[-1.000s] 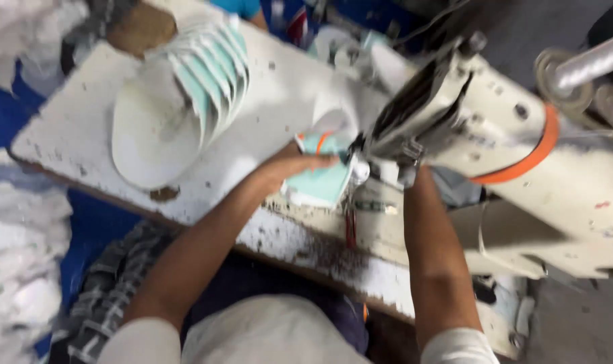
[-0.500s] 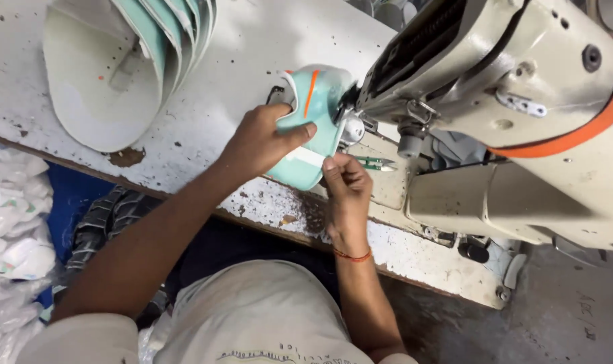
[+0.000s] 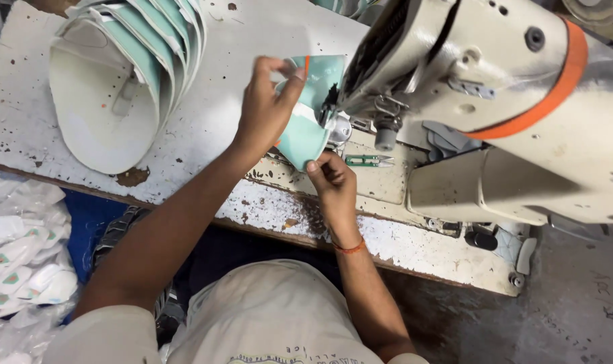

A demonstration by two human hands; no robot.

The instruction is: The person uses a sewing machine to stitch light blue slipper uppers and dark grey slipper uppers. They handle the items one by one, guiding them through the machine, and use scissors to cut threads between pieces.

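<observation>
A teal and white shoe-upper piece (image 3: 305, 131) with an orange stripe is held up against the needle area of a cream sewing machine (image 3: 495, 101). My left hand (image 3: 266, 108) grips the piece's upper left edge between thumb and fingers. At the lower edge of the same piece, my right hand (image 3: 332, 180) pinches it just below the presser foot (image 3: 338, 128). The needle itself is hidden behind the piece and the machine head.
A fanned stack of teal and white upper pieces (image 3: 121, 74) lies on the worn white table (image 3: 205, 128) at the left. Small green thread snips (image 3: 364, 160) rest by the machine base. Bagged white pieces (image 3: 20, 249) pile up on the floor at lower left.
The piece has been lifted and turned more upright at the needle. My left hand shifted from lying flat on it to gripping its top edge. The view has closed in.
</observation>
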